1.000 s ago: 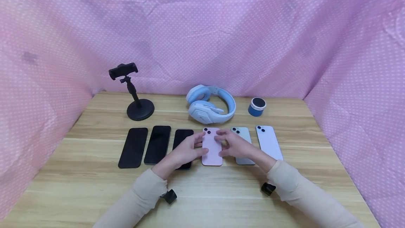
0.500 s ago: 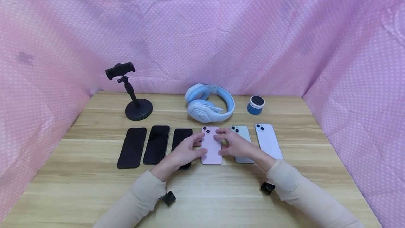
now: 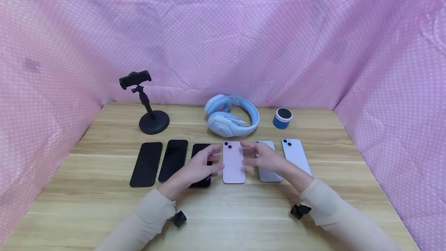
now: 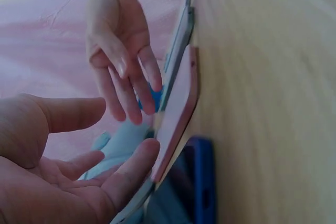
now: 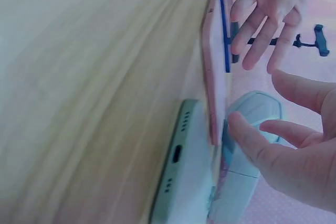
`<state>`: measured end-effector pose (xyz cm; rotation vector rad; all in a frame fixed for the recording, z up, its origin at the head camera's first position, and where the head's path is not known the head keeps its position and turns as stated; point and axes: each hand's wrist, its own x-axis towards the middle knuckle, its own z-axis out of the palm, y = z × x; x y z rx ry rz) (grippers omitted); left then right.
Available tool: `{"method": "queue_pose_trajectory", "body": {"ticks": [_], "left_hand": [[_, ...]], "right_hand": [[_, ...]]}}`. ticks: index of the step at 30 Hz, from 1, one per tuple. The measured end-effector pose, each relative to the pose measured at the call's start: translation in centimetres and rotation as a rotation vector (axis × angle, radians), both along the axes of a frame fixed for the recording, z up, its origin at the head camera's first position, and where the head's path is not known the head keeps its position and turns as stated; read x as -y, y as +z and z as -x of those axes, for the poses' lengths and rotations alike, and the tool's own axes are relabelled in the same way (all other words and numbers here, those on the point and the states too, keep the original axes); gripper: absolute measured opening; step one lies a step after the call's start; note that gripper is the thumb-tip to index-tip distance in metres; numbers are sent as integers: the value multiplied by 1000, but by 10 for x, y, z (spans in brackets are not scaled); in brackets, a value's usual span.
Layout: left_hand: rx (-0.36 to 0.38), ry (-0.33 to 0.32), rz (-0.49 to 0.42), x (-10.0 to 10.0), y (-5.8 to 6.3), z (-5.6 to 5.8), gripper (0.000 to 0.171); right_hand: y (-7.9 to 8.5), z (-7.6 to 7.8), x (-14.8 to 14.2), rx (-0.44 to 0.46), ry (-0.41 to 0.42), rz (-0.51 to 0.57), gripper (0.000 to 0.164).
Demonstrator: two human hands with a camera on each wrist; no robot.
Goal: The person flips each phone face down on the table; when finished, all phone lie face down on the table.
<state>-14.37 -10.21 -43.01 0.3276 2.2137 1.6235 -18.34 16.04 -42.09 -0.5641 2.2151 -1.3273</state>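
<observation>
A pink phone [image 3: 234, 165] lies on the wooden table, its back with two camera lenses facing up. On its left side hovers my left hand [image 3: 200, 166], fingers spread and relaxed, partly covering a black phone [image 3: 200, 148]. My right hand [image 3: 267, 159] hangs at the other side over a pale green phone [image 3: 270, 176], likewise holding nothing. The wrist views show both palms facing each other above the pink phone [image 4: 179, 106], which lies flat. In the right wrist view the green phone's bottom edge [image 5: 178, 153] with its port is close by.
Two more black phones [image 3: 146, 164] lie screen up to the left; a white phone [image 3: 297, 157] lies at the right. Behind the row stand a black phone stand [image 3: 154, 122], a blue-and-white headset [image 3: 225, 124] and a small blue speaker [image 3: 282, 119]. Pink dotted cloth [image 3: 223, 42] surrounds the table.
Both hands have drawn away from the pink phone's sides, the left hand leftward and the right hand rightward. The phones stay where they were.
</observation>
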Motion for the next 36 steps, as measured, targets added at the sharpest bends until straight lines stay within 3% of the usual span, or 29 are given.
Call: {"method": "queue_pose_trajectory", "body": {"ticks": [6, 15, 26, 36], "left_hand": [[-69, -12, -2, 20, 5, 4, 56], [-153, 101, 162, 51, -1, 10, 50], [10, 122, 44, 63, -14, 6, 62], [63, 120, 17, 60, -15, 5, 60]], "right_hand": [[5, -3, 11, 79, -39, 172, 67], [-3, 0, 43, 157, -35, 249, 70], [-21, 8, 75, 349, -106, 318, 67], [-22, 4, 90, 367, -56, 317, 68]]}}
